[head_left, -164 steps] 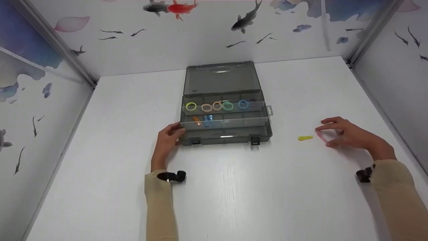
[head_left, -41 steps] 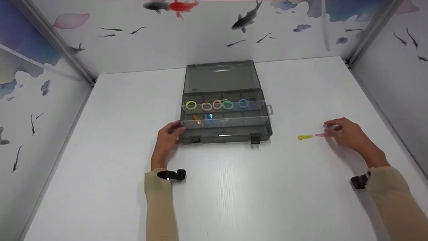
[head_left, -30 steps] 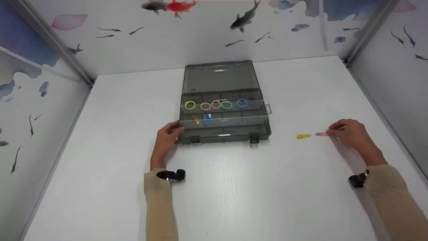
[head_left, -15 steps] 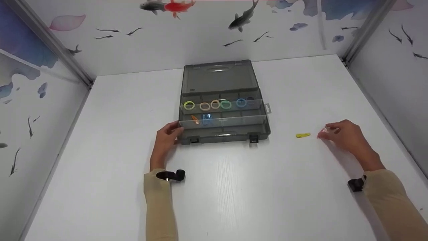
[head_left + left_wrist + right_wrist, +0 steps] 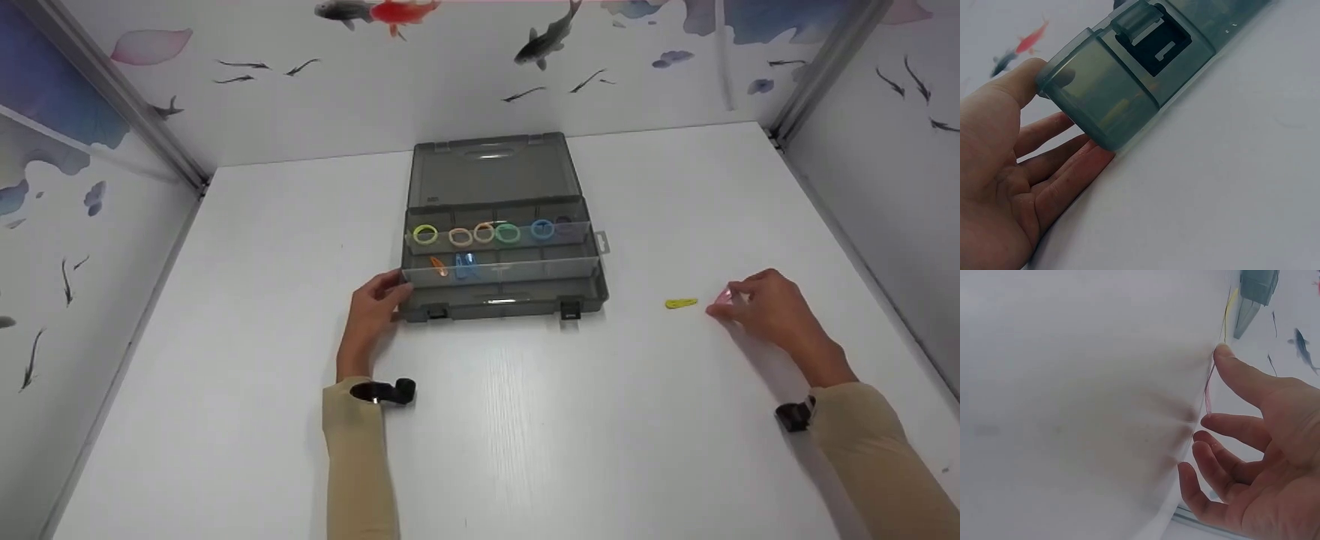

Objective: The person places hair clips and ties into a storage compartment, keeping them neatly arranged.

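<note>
A grey translucent compartment box lies with its lid raised at the back. My left hand grips its front left corner, thumb over the rim and fingers against the side, as the left wrist view shows. On the right, my right hand pinches a pink hair clip by its ends between thumb and index finger, at the table surface. Just left of it lies a yellow hair clip, untouched. The box's middle row contains an orange hair clip and blue hair clips.
Several coloured hair ties sit in the box's back row. A hanging tab juts from its right side. The white table is enclosed by panels printed with fish.
My right hand has shifted slightly left and turned the pink hair clip from lying along the table to a slant, now held by its ends. The left hand stays on the box.
</note>
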The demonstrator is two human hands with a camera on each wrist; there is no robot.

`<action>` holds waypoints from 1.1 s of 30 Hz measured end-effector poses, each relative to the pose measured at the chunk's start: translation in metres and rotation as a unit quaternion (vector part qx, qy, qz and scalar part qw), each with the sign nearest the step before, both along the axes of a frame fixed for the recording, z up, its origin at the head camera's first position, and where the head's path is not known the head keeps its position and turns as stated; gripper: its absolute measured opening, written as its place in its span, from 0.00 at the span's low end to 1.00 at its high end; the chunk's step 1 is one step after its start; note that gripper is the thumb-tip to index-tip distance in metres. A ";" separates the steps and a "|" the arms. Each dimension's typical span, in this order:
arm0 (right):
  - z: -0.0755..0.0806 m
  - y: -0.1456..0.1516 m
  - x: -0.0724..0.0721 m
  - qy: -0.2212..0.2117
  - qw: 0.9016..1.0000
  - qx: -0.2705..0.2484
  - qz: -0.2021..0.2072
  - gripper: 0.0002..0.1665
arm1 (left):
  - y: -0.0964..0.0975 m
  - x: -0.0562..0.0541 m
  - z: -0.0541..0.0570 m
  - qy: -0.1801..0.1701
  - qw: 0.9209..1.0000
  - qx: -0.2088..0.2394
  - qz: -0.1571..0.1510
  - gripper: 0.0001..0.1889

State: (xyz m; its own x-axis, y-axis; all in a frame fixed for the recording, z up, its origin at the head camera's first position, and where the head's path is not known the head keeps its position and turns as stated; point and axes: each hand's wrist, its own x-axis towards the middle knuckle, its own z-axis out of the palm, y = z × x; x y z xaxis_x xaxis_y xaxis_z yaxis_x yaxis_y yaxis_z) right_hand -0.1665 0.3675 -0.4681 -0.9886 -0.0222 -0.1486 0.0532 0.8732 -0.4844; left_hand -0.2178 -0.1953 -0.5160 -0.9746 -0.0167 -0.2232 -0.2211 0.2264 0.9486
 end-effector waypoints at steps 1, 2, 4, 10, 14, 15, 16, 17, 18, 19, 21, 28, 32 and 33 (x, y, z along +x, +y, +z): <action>0.000 0.000 0.000 -0.003 1.000 -0.001 -0.001 0.38 | 0.000 0.000 0.000 0.001 1.000 0.000 -0.001 0.26; 0.000 0.000 0.000 -0.006 1.000 -0.001 -0.002 0.38 | 0.000 0.000 0.000 0.001 1.000 -0.001 -0.001 0.26; 0.001 -0.001 0.000 -0.009 1.000 0.000 -0.004 0.38 | 0.000 0.001 0.000 0.002 1.000 -0.004 -0.001 0.26; 0.001 -0.005 -0.003 -0.010 1.000 0.001 -0.008 0.35 | -0.002 0.001 -0.001 0.007 1.000 -0.012 0.001 0.27; 0.000 -0.007 -0.003 -0.008 1.000 0.014 -0.013 0.34 | -0.001 0.000 -0.001 0.001 1.000 -0.004 -0.001 0.27; 0.000 -0.007 -0.003 -0.006 1.000 0.018 -0.012 0.33 | -0.001 0.000 -0.001 0.000 1.000 -0.001 -0.001 0.27; -0.001 -0.007 -0.003 -0.002 1.000 0.022 -0.011 0.32 | -0.001 0.001 -0.001 -0.001 1.000 0.000 -0.001 0.27; -0.001 -0.008 -0.003 0.003 1.000 0.026 -0.010 0.30 | 0.000 0.000 -0.001 0.000 1.000 0.002 -0.002 0.27; 0.000 -0.008 -0.003 0.013 0.999 0.028 -0.008 0.30 | 0.000 0.000 -0.001 0.002 1.000 0.001 -0.004 0.27; 0.000 -0.008 -0.003 0.022 0.999 0.031 -0.006 0.30 | 0.000 0.000 -0.002 0.005 1.000 0.001 -0.005 0.27; 0.001 -0.010 -0.004 0.040 0.999 0.033 -0.005 0.30 | 0.001 0.001 -0.002 0.010 1.000 0.000 -0.005 0.27; 0.013 -0.030 -0.012 0.103 0.994 0.029 -0.003 0.31 | 0.000 0.000 -0.003 0.018 1.000 0.000 -0.006 0.27; 0.022 -0.050 -0.021 0.172 0.984 0.024 0.029 0.27 | -0.001 0.001 -0.003 0.017 1.000 0.002 -0.007 0.27; 0.024 -0.056 -0.024 0.190 0.981 0.025 0.039 0.26 | -0.001 0.001 -0.003 0.016 1.000 0.003 -0.006 0.27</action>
